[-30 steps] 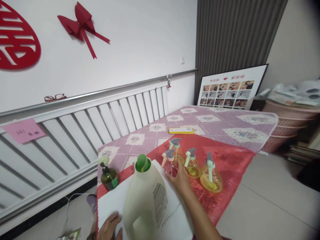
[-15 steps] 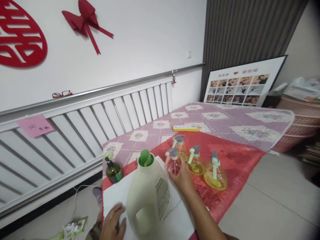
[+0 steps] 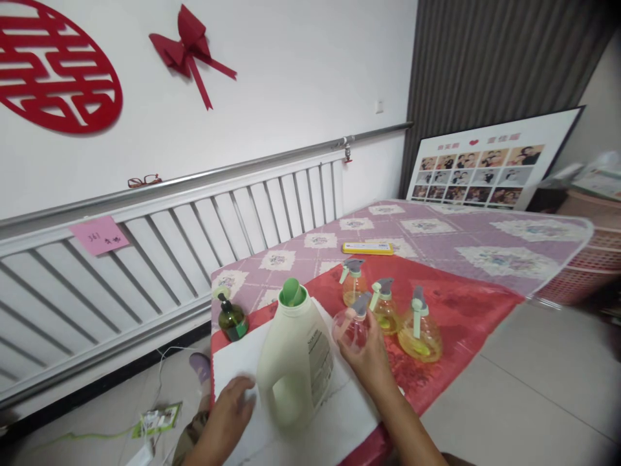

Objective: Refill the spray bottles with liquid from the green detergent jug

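Note:
My right hand (image 3: pixel 371 353) is wrapped round a small clear pink spray bottle (image 3: pixel 350 327) with a grey trigger head, tilted and lifted beside the big pale green jug (image 3: pixel 295 366). The jug stands open on a white sheet (image 3: pixel 339 421), with a green funnel (image 3: pixel 292 292) in its neck. My left hand (image 3: pixel 228 414) lies flat, fingers spread, on the sheet left of the jug. Three yellow-filled spray bottles (image 3: pixel 420 330) stand behind on the red cloth (image 3: pixel 460 307).
A dark green pump bottle (image 3: pixel 231 319) stands at the table's left corner. A yellow flat box (image 3: pixel 367 248) lies on the purple patterned cloth (image 3: pixel 485 243). White slatted radiator cover (image 3: pixel 194 239) on the left, framed photo board (image 3: pixel 485 171) and pink baskets (image 3: pixel 582 259) behind.
My right hand closed on the pink spray bottle, lifted it out of the row and tilted it toward the jug. The camera view shifted left; my left hand came forward on the sheet.

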The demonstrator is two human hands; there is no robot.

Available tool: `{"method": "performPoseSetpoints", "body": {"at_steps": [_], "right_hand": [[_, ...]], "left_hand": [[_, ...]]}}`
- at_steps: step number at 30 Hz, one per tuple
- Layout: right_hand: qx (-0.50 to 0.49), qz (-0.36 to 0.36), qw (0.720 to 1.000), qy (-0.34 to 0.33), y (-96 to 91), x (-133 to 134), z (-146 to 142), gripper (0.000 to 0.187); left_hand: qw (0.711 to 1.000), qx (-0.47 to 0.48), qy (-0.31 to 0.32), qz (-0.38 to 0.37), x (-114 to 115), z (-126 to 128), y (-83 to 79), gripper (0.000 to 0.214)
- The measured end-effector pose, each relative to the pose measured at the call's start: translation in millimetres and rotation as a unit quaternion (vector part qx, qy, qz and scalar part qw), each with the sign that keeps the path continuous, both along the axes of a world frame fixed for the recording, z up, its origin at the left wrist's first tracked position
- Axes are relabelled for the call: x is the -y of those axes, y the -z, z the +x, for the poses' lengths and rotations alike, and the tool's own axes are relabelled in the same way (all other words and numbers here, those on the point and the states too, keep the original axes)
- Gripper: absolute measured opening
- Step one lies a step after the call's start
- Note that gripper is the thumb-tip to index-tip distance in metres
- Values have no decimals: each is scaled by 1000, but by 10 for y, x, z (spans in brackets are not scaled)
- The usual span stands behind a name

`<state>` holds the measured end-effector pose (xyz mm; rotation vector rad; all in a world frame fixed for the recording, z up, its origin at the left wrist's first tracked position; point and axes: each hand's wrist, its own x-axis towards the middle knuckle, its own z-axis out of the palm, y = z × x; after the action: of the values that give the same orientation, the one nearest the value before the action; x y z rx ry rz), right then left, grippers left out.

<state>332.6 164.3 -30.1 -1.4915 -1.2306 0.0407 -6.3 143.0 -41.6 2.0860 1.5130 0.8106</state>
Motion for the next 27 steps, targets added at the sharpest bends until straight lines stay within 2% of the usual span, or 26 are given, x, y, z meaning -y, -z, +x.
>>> {"method": "performPoseSetpoints", "body": {"at_steps": [2, 5, 7, 9, 11, 14, 17, 21, 25, 27], "right_hand": [[1, -7, 1000, -2, -17, 52, 14, 84], [6, -16, 1000, -3, -27, 115, 37, 85], [8, -18, 1000, -4, -26, 143, 50, 85], [5, -18, 1000, -5, -26, 162, 59, 85], [3, -16, 1000, -5, -31, 176, 65, 85], [9, -9, 1000, -4, -42, 196, 71, 84], [11, -3, 1000, -5, -37, 211, 79, 83], [10, 11, 1000, 7, 1, 208, 92, 84], [4, 8, 1000, -3, 22, 202, 114, 84], [-2, 2, 1000, -8, 17, 204, 124, 84]], "left_hand": [[995, 83, -8, -54, 79, 81, -237, 35], [959, 232, 70, -149, 212, 252, -577, 50], [942, 279, 108, -151, 258, 376, -721, 62], [939, 287, 110, -156, 251, 486, -773, 63], [942, 277, 89, -165, 211, 578, -756, 56], [948, 266, 17, -172, 168, 707, -705, 46], [941, 293, -56, -157, 191, 837, -714, 53], [921, 339, -119, -146, 183, 937, -815, 57], [903, 380, -169, -105, -7, 962, -975, 54], [902, 388, -169, -80, -123, 998, -1058, 52]]}}
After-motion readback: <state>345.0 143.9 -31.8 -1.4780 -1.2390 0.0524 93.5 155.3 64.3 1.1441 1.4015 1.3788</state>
